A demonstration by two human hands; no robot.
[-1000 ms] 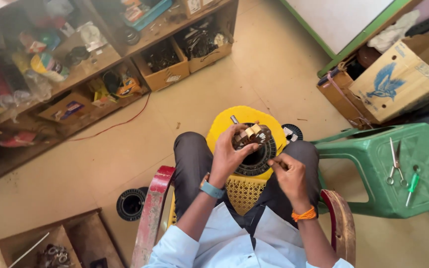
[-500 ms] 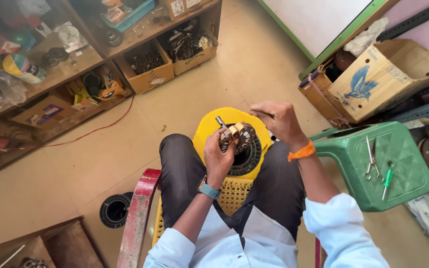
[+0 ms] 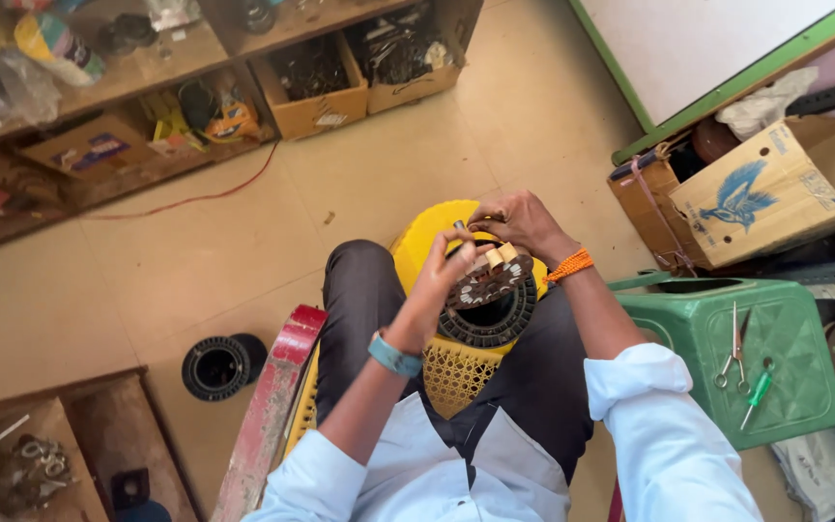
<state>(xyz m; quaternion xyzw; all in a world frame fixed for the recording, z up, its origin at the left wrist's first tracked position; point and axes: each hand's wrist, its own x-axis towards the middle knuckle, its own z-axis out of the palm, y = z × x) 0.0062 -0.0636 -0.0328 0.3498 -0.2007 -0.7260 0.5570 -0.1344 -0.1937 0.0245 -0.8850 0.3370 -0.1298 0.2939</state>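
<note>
Tiled floor below round slotted stator (image 3: pixel 488 280) (both hands (image 3: pixel 437 280) on it)

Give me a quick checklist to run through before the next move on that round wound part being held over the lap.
1. Left hand grips the round wound part: ok.
2. Right hand is at the part's top edge: ok.
3. Part sits above the black spool on the yellow stool: ok.
4. Scissors and green screwdriver lie on the green stool at the right side: ok.
5. What the right fingertips pinch: cannot tell.
</note>
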